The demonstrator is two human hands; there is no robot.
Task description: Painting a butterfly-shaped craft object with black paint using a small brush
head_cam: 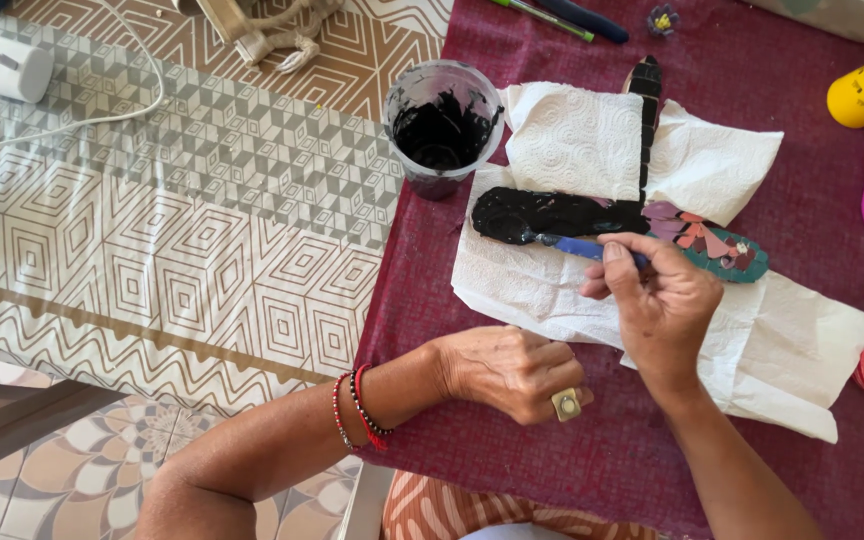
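Head view, right hand (660,300) fingers pinching blue-handled tool (584,248) over black mosaic piece (552,214), left hand (512,370) fisted on cloth (572,455)

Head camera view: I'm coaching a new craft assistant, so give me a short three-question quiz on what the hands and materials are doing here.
1. True or false: the right hand holds a blue-handled tool against the black-coated end of the dragonfly-shaped piece.
2. Where does the plastic cup of black paste stand?
A. On the paper towels
B. On the maroon cloth, left of the paper towels
C. On the floor
3. Fill in: the left hand, fist closed, rests on the ______ and wears a ring.

Key
1. True
2. B
3. Maroon cloth
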